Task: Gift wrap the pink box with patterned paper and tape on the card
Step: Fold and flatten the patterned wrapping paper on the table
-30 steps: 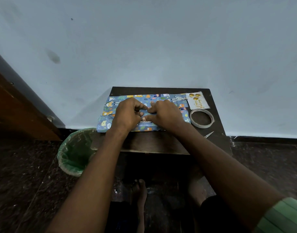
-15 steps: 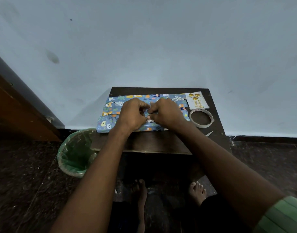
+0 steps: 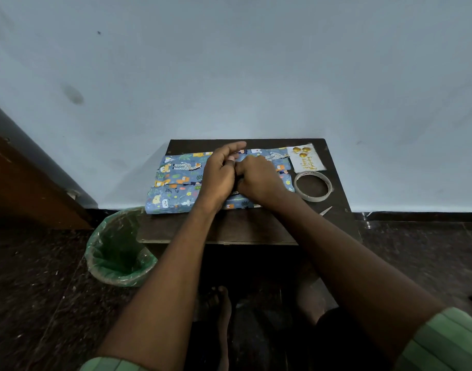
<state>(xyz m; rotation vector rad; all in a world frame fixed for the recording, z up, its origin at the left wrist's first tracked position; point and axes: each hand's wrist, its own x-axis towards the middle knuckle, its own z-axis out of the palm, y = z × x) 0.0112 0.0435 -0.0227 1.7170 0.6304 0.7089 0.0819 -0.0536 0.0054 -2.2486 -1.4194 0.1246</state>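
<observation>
From the head view, a small dark surface (image 3: 256, 228) is seen standing against a pale blue wall (image 3: 229, 76). The patterned paper (image 3: 176, 180), blue with little animals on it, is laid across the back part of the surface and is folded over something flat in the middle; the pink box itself is hidden under the paper and the hands. The left hand (image 3: 218, 175) is rested on the middle of the paper, with its fingers loosely stretched toward the wall and its thumb near the other hand. The right hand (image 3: 259, 180) is placed just beside it, touching it, with its fingers curled down onto the paper; what is being pinched, if anything, cannot be told. The card (image 3: 307, 158), white with gold balls printed on it, is laid at the back right corner, touching the edge of the paper. A roll of tape (image 3: 313, 186) is laid flat just in front of the card. A green bin (image 3: 117, 247) with a clear bag inside is seen on the floor at the left of the surface.
</observation>
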